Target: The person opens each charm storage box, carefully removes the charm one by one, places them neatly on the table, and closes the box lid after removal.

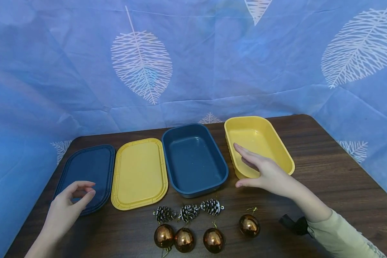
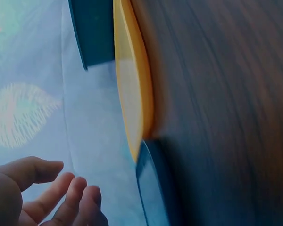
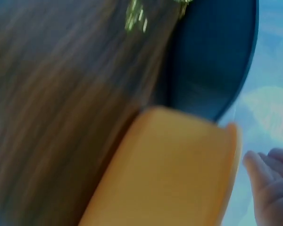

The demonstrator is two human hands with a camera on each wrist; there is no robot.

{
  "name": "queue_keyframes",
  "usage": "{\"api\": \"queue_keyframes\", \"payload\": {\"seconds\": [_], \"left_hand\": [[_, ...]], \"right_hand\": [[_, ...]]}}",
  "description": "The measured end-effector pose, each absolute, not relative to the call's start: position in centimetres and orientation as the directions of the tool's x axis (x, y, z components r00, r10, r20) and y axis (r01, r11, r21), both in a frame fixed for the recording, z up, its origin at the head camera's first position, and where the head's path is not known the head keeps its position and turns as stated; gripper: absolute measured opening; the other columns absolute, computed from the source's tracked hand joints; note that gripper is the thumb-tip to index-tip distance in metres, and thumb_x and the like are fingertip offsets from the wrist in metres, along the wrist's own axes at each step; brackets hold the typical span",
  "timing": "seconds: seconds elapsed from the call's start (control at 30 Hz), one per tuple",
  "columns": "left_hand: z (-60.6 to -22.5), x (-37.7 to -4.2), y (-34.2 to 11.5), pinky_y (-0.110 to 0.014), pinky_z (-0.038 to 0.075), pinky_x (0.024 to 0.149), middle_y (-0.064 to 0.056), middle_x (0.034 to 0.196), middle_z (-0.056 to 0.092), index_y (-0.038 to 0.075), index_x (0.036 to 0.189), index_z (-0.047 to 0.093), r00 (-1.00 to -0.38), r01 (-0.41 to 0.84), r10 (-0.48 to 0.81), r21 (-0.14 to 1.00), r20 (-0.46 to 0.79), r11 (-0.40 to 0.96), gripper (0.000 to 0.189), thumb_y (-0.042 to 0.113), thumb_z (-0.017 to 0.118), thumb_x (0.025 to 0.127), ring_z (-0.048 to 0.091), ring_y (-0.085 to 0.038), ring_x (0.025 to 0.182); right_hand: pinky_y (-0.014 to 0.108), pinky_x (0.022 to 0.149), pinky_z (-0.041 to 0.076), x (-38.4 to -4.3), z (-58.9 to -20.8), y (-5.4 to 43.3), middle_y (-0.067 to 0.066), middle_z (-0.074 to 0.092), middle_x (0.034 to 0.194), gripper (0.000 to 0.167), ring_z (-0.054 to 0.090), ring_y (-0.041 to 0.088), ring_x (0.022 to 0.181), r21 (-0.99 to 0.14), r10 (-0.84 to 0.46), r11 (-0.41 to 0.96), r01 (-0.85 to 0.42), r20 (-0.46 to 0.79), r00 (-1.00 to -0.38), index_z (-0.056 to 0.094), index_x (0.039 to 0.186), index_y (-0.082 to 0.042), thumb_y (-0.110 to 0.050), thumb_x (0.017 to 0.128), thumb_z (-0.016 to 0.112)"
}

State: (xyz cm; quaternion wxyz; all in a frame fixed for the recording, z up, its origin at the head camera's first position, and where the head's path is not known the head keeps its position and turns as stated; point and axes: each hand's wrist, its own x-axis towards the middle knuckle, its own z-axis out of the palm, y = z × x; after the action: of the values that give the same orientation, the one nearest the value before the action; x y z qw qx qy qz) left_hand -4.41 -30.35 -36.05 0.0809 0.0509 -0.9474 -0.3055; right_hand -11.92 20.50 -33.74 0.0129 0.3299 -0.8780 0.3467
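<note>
My left hand (image 1: pixel 67 206) hovers over the near part of the dark blue lid (image 1: pixel 87 166), thumb and fingers loosely curved with nothing between them. In the left wrist view the same hand (image 2: pixel 56 197) is beside the blue lid (image 2: pixel 153 188) and yellow lid (image 2: pixel 134 89). At the near side of the yellow box (image 1: pixel 261 139), my right hand (image 1: pixel 271 175) has its fingers stretched and thumb spread, overlapping the box wall in the head view. The right wrist view has this hand's fingers (image 3: pixel 262 172) beside the yellow box's rim. No object is in that hand.
Between the hands are a yellow lid (image 1: pixel 140 173) and a dark blue box (image 1: pixel 195 157). Three frosted pinecones (image 1: pixel 189 213) lie in front of the blue box. Several shiny brown baubles (image 1: pixel 214 240) sit nearer the front. A black strap (image 1: pixel 293 224) is by the right sleeve.
</note>
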Motion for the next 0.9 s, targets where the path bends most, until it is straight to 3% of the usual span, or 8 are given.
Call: {"api": "queue_keyframes", "payload": {"seconds": [0.1, 0.17, 0.27, 0.37, 0.43, 0.67, 0.9], "left_hand": [[-36.5, -4.6, -31.8, -0.029, 0.043, 0.056, -0.012, 0.103, 0.061, 0.005, 0.119, 0.060, -0.975, -0.095, -0.193, 0.568, 0.114, 0.817, 0.033, 0.030, 0.058, 0.097, 0.044, 0.014, 0.077], [-36.8, -4.8, -32.8, -0.031, 0.041, 0.058, -0.013, 0.105, 0.061, 0.004, 0.120, 0.059, -0.970, -0.126, -0.220, 0.558, 0.105, 0.820, 0.036, 0.031, 0.057, 0.096, 0.045, 0.011, 0.078], [-37.2, -5.0, -34.3, -0.033, 0.039, 0.060, -0.017, 0.109, 0.059, 0.002, 0.123, 0.057, -0.963, -0.179, -0.260, 0.550, 0.072, 0.816, 0.040, 0.032, 0.056, 0.097, 0.054, -0.008, 0.085], [-37.6, -5.2, -35.5, -0.034, 0.039, 0.060, -0.020, 0.110, 0.058, 0.000, 0.125, 0.054, -0.955, -0.229, -0.294, 0.545, 0.034, 0.807, 0.042, 0.032, 0.054, 0.098, 0.055, -0.030, 0.093], [-37.9, -5.4, -36.2, -0.034, 0.039, 0.059, -0.023, 0.110, 0.057, -0.002, 0.125, 0.053, -0.951, -0.252, -0.307, 0.534, 0.016, 0.807, 0.043, 0.031, 0.054, 0.098, 0.054, -0.036, 0.095], [-38.4, -5.8, -38.3, -0.046, 0.045, 0.063, -0.032, 0.112, 0.056, -0.010, 0.125, 0.050, -0.938, -0.319, -0.345, 0.490, -0.039, 0.811, 0.047, 0.027, 0.056, 0.095, 0.055, -0.047, 0.095], [-38.4, -6.3, -39.6, -0.050, 0.045, 0.070, -0.035, 0.116, 0.053, -0.013, 0.125, 0.047, -0.896, -0.428, -0.432, 0.464, -0.105, 0.776, 0.052, 0.026, 0.058, 0.093, 0.052, -0.049, 0.101]], "right_hand": [[0.032, 0.095, 0.043, -11.9, -34.1, 19.4, 0.018, 0.028, 0.152, 0.094, 0.046, 0.032, 0.126, -0.657, -0.568, 0.494, -0.570, 0.252, -0.783, 0.026, 0.151, -0.006, -0.028, 0.077, 0.079], [0.030, 0.095, 0.043, -11.9, -34.3, 18.7, 0.019, 0.027, 0.152, 0.094, 0.045, 0.032, 0.127, -0.688, -0.563, 0.478, -0.546, 0.237, -0.791, 0.025, 0.150, -0.004, -0.027, 0.077, 0.079], [0.030, 0.094, 0.043, -11.8, -34.6, 17.9, 0.020, 0.027, 0.152, 0.095, 0.045, 0.032, 0.127, -0.706, -0.551, 0.484, -0.517, 0.213, -0.807, 0.025, 0.150, -0.003, -0.025, 0.077, 0.080], [0.032, 0.095, 0.044, -11.6, -34.7, 17.1, 0.020, 0.029, 0.151, 0.095, 0.046, 0.033, 0.126, -0.679, -0.530, 0.533, -0.505, 0.197, -0.825, 0.026, 0.150, -0.001, -0.023, 0.076, 0.081], [0.036, 0.095, 0.045, -11.4, -34.7, 16.7, 0.020, 0.031, 0.150, 0.095, 0.047, 0.033, 0.126, -0.635, -0.519, 0.582, -0.508, 0.190, -0.833, 0.027, 0.149, 0.000, -0.023, 0.076, 0.082], [0.049, 0.098, 0.041, -11.0, -34.9, 15.5, 0.021, 0.036, 0.147, 0.087, 0.041, 0.036, 0.130, -0.500, -0.511, 0.679, -0.537, 0.204, -0.835, 0.033, 0.145, 0.005, -0.023, 0.078, 0.081], [0.045, 0.096, 0.044, -11.1, -35.0, 15.3, 0.023, 0.033, 0.148, 0.090, 0.048, 0.034, 0.125, -0.550, -0.476, 0.681, -0.484, 0.170, -0.863, 0.030, 0.146, 0.005, -0.022, 0.077, 0.081]]}}
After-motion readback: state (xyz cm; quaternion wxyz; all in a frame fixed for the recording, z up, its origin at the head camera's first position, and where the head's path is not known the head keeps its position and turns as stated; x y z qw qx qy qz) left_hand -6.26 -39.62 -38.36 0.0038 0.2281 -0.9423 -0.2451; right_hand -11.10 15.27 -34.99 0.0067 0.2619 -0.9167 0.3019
